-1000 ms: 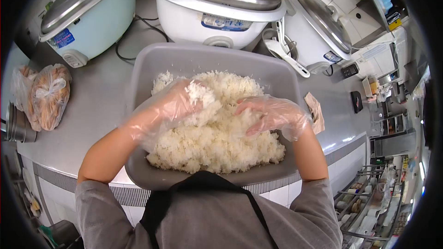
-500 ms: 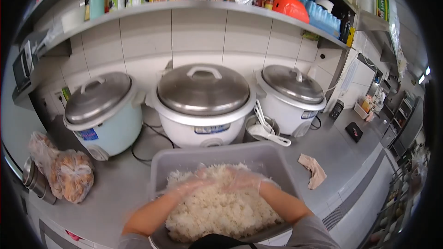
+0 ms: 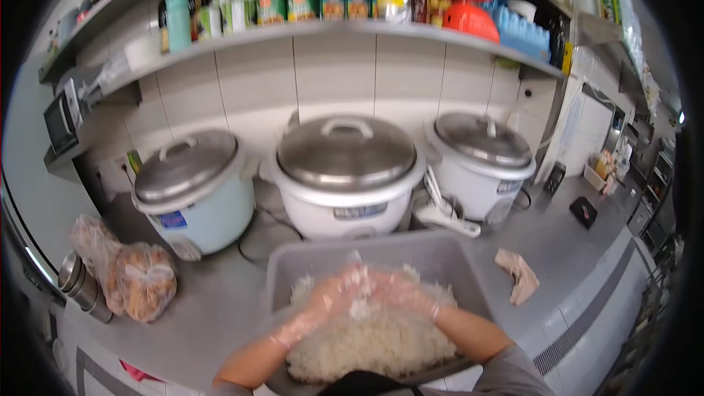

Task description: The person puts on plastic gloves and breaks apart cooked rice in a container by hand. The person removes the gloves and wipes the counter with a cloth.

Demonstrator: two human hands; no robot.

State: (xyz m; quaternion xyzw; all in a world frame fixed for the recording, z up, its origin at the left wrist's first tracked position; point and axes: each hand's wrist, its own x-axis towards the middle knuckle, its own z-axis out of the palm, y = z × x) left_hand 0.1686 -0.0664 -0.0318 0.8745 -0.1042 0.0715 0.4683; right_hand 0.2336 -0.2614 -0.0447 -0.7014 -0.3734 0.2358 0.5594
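Observation:
Both of my hands wear clear plastic gloves and are raised above a heap of cooked white rice in a grey plastic tub. My left hand and my right hand come together, fingers curled inward. Between them is a clump of rice, with grains stuck to the gloves. Motion blurs the fingertips somewhat. Behind the tub, a white ladle and another white utensil rest in a metal pot.
Three lidded rice cookers, one pale blue and two white, the larger in the middle, line the wall. Bagged brown food and metal cups are at left. A crumpled cloth lies right. A shelf with cans runs overhead.
My hands have lifted from the rice heap and closed in toward each other, bringing up a clump of rice. The whole view has shifted, so the surroundings sit slightly farther right.

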